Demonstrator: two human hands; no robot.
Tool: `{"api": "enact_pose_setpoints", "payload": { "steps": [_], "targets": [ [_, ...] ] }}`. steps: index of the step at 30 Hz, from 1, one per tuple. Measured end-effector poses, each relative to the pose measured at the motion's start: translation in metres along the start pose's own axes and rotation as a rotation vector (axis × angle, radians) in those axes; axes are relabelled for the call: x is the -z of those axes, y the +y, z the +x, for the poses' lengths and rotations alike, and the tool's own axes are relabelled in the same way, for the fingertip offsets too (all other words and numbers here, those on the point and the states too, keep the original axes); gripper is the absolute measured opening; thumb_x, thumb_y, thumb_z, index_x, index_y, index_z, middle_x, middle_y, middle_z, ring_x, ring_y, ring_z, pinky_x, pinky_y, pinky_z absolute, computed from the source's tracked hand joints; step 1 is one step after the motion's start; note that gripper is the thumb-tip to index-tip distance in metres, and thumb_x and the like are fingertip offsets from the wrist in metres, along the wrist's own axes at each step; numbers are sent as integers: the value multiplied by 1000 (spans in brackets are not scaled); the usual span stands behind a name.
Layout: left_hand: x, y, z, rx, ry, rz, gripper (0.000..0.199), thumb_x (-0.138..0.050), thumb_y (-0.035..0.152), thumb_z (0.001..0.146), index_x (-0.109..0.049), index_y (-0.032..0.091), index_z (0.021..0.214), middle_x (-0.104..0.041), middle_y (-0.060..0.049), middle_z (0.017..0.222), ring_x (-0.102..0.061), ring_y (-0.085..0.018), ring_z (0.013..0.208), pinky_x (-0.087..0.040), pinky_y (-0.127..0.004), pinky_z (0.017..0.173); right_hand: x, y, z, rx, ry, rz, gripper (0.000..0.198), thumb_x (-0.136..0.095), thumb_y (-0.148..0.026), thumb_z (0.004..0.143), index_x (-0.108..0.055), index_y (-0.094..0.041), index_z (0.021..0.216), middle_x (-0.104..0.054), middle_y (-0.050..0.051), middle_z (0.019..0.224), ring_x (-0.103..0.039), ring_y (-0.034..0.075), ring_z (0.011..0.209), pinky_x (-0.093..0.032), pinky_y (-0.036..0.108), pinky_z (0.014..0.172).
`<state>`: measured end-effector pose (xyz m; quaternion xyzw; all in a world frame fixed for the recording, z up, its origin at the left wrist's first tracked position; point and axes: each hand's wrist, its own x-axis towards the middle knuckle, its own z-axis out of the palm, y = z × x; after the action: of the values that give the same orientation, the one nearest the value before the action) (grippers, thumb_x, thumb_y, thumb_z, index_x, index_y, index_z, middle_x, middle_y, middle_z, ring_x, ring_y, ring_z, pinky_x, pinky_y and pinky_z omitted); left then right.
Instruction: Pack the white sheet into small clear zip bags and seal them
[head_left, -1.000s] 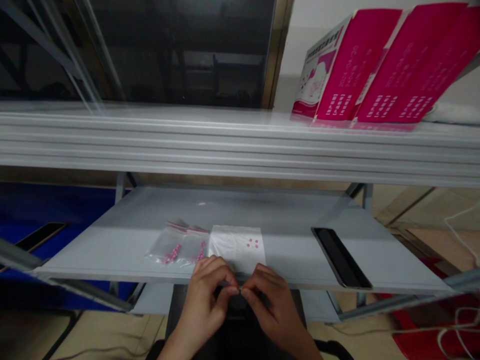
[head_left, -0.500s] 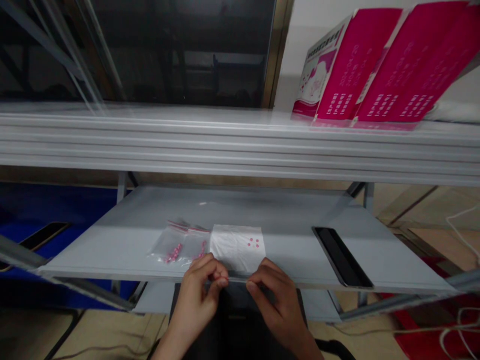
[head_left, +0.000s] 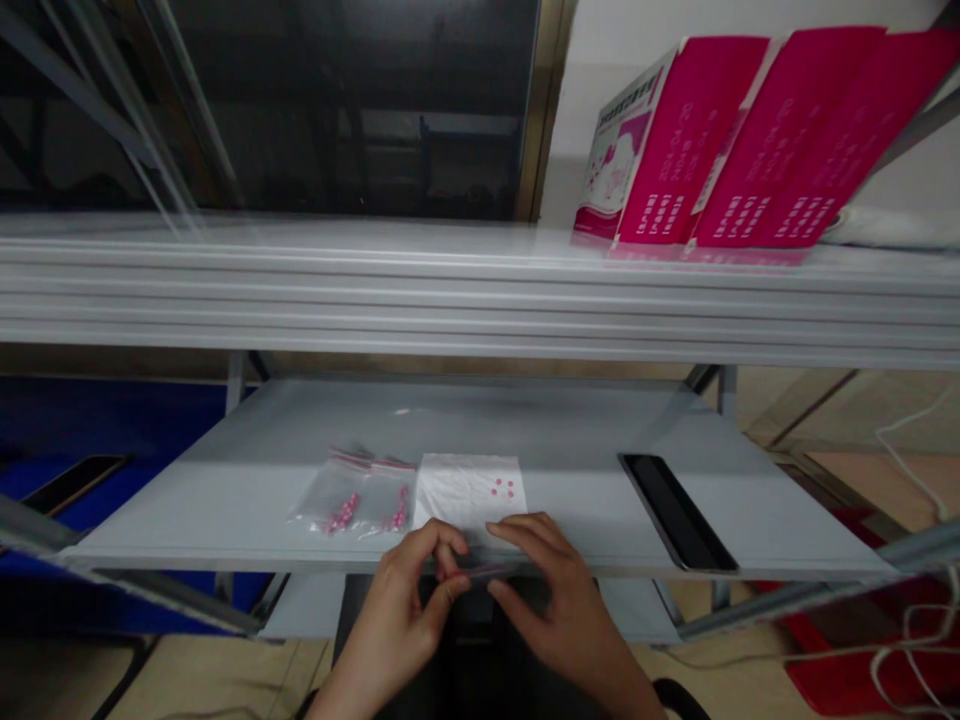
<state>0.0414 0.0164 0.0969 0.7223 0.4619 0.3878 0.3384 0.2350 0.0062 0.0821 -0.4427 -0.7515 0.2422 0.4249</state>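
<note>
Left hand [head_left: 405, 610] pinching, thumb against forefinger, one end of a small clear bag [head_left: 476, 572] with a red strip along its top, held just off the near edge of the grey shelf [head_left: 585, 450]. Right hand [head_left: 559, 600] gripping the other end of the same bag, fingers curled over it, thumb underneath. Bag stretched level between the two hands, contents too blurred to make out. Just beyond the fingertips, flat on the shelf, a white sheet [head_left: 469, 488] bearing a few pink beads [head_left: 501, 488] near its far right corner. Touching the left edge of that sheet, two clear zip bags [head_left: 356, 495] side by side, slightly overlapped, each with a short row of pink beads inside. Well right of the sheet, a black phone [head_left: 667, 510] lying face up, slanted toward the near right corner of the shelf. Above the shelf, a second grey shelf [head_left: 450, 300], blurred along its front lip, carrying pink boxes [head_left: 720, 140] leaning leftward at its right end. Left of the lower shelf, a blue surface [head_left: 112, 430] with another dark phone [head_left: 71, 482] on it. Below the hands, a dark lap and pale floor.
</note>
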Motion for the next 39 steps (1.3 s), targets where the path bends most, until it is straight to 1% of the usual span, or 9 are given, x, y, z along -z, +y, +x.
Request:
{"api": "enact_pose_setpoints", "payload": {
  "steps": [3, 6, 10, 14, 17, 22, 26, 31, 39],
  "targets": [
    [-3, 3, -2, -57, -12, 53, 10, -57, 12, 82, -56, 20, 87, -59, 1, 74, -58, -17, 70, -44, -27, 66, -5, -6, 3, -20, -84, -70, 14, -65, -8, 81, -67, -20, 88, -67, 3, 89, -58, 20, 91, -42, 34, 83],
    [-4, 4, -4, -142, -63, 87, 11, -56, 10, 82, -55, 20, 85, -59, 0, 77, -58, -17, 74, -45, -27, 67, -9, -11, 1, -67, -78, -164, 19, -61, 0, 77, -62, -17, 68, -62, 1, 71, -57, 18, 77, -40, 32, 75],
    [-4, 0, -5, -180, -101, 99, 12, -56, 9, 83, -54, 21, 83, -59, 0, 78, -58, -17, 75, -45, -27, 67, -6, -13, -2, -151, -94, -170, 20, -59, 3, 73, -63, -16, 67, -64, 2, 72, -59, 18, 76, -39, 30, 71],
    [-4, -2, -3, -155, -110, 88, 12, -53, 9, 84, -53, 21, 83, -58, -1, 79, -58, -17, 74, -46, -27, 66, 0, -9, -5, -221, -127, 31, 24, -56, 0, 79, -73, -18, 77, -70, 3, 77, -64, 17, 78, -42, 26, 70],
    [-5, 3, -2, -133, -135, 79, 10, -54, 12, 86, -53, 21, 85, -59, -1, 80, -58, -17, 74, -48, -27, 67, 1, -3, -9, -221, -60, 118, 27, -53, -6, 84, -75, -20, 84, -71, 3, 78, -65, 16, 76, -44, 25, 69],
    [-14, 2, 1, -114, -160, 55, 7, -48, 23, 95, -54, 22, 93, -62, -2, 88, -61, -19, 84, -51, -30, 76, 3, 5, -13, -97, 217, 19, 26, -49, -19, 87, -65, -18, 67, -58, 2, 65, -57, 16, 60, -39, 25, 56],
    [-28, -25, 7, -197, -44, 245, 16, -44, 25, 97, -55, 21, 109, -63, -9, 107, -59, -25, 105, -48, -44, 94, 29, 31, -7, -160, 400, 52, 21, -51, -23, 88, -67, -19, 73, -64, 5, 77, -62, 20, 75, -47, 29, 65],
    [-47, -51, 7, -327, -76, 532, 23, -54, 21, 92, -58, 22, 115, -61, -10, 122, -54, -31, 118, -41, -57, 103, 55, 87, 14, -281, 268, -69, 24, -49, -22, 80, -73, -18, 77, -73, 7, 81, -67, 21, 75, -52, 33, 69],
    [-59, -44, -2, -346, -93, 562, 24, -56, 16, 89, -59, 21, 113, -64, -9, 118, -56, -29, 114, -45, -55, 99, 46, 132, 50, -325, 220, -273, 30, -49, -10, 75, -76, -12, 87, -75, 12, 86, -67, 23, 79, -52, 37, 78]
  ]
}}
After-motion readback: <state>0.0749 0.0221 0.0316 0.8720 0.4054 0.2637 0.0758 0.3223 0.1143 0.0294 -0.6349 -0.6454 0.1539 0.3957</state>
